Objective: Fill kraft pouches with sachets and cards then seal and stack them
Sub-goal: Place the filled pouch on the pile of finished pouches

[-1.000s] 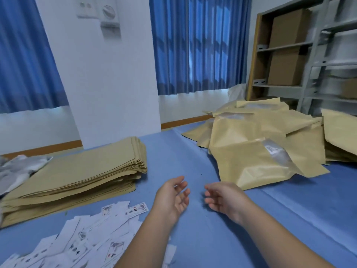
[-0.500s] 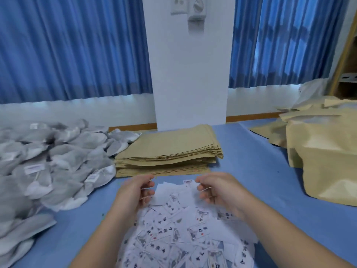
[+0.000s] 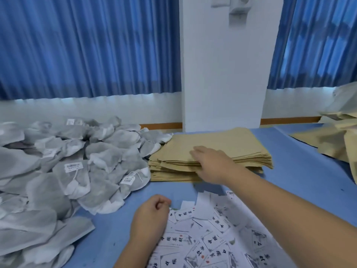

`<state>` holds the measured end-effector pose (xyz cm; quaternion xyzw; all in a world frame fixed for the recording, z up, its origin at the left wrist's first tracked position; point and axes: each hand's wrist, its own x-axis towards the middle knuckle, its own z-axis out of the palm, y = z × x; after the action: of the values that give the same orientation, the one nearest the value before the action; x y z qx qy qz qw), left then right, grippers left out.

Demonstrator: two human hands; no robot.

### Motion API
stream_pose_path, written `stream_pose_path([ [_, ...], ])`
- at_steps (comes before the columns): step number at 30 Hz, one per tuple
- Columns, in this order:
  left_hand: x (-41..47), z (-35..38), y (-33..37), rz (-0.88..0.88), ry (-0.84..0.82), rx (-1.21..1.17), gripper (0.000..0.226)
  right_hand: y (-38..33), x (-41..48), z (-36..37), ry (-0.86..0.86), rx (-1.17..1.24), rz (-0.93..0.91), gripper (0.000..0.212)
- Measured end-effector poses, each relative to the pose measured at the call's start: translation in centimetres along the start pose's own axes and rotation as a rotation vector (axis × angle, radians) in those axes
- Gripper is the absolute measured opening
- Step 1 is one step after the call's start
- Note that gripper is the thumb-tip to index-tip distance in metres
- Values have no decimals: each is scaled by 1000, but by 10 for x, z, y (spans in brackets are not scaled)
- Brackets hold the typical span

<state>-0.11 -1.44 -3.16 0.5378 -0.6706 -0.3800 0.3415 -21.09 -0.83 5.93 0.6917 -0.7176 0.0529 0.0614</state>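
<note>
One heap of grey sachets (image 3: 67, 171) is seen at the left of the blue table cover (image 3: 301, 175); dozens are piled there, too tangled to be counted, and the heap is cut off by the left and lower edges. Three or four white tags on strings can be made out among them.

Two hands are in view. The left hand (image 3: 152, 211) is curled into a loose fist at the near left edge of one loose spread of printed cards (image 3: 212, 240); whether anything is pinched inside it cannot be told. The cards overlap and run out of the bottom edge, so no count is possible.

Beyond the cards, one stack of flat kraft pouches (image 3: 231, 144) lies beside the sachets, touching them. The right hand (image 3: 212, 163) is laid on its near edge, with the fingers spread over the top and the thumb tucked under the uppermost pouches, which are gripped.

At the far right, a few filled pouches (image 3: 336, 140) are cut off by the edge.
</note>
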Motion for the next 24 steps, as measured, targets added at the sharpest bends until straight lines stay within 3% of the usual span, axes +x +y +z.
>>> stream_pose_path([
  [2,-1,-1,2,13,8,48,26,8,13,4,-104,-43,103,69],
  [5,-3,-1,5,8,3,77,24,13,13,19,-141,-155,196,56],
  [10,-4,-1,9,2,10,68,24,12,1,34,138,-323,174,36],
  [17,-3,1,6,11,23,37,24,10,-28,20,333,-170,91,20],
  [20,0,-2,8,-24,82,-226,21,10,-52,12,559,16,3,13],
  [22,3,-7,14,-121,85,-577,15,13,-67,12,665,131,-54,24],
  [24,3,-13,22,-225,-42,-963,28,14,-82,14,709,204,-90,30],
])
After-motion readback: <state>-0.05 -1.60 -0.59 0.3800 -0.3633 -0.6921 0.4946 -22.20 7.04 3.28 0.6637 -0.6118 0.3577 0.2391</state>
